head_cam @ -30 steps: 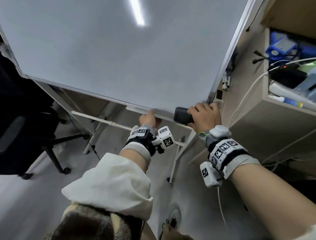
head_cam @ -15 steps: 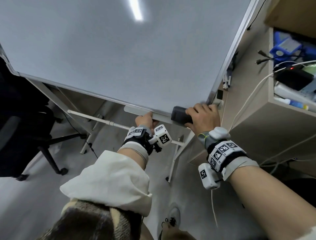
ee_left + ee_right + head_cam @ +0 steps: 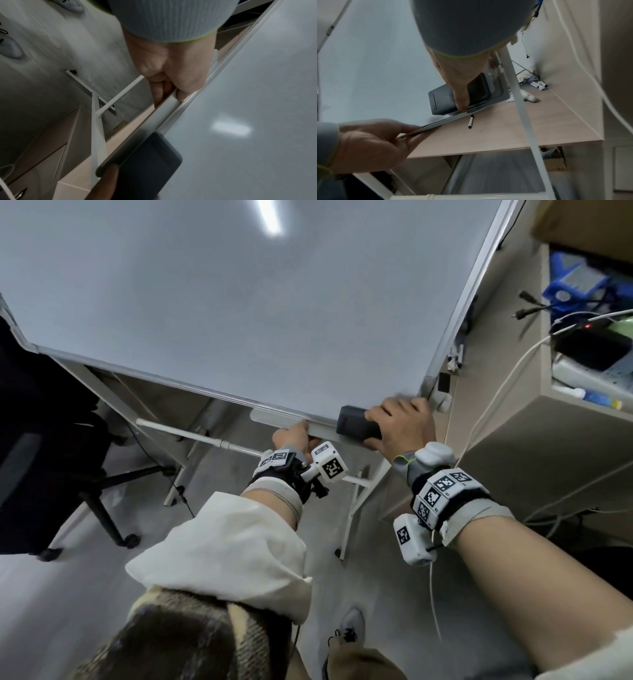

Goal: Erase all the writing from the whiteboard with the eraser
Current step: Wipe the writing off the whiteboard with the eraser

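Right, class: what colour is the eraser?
Dark grey, nearly black; the eraser shows best in the right wrist view.

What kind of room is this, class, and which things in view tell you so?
Probably an office or lab workroom: a whiteboard on a stand, a wheeled office chair, and a shelf cluttered with cables and electronics.

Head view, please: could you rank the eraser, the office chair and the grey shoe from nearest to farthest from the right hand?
1. Eraser: gripped in the right hand, at the whiteboard's lower right corner.
2. Grey shoe: on the floor, below the hands.
3. Office chair: far left, beside the board.
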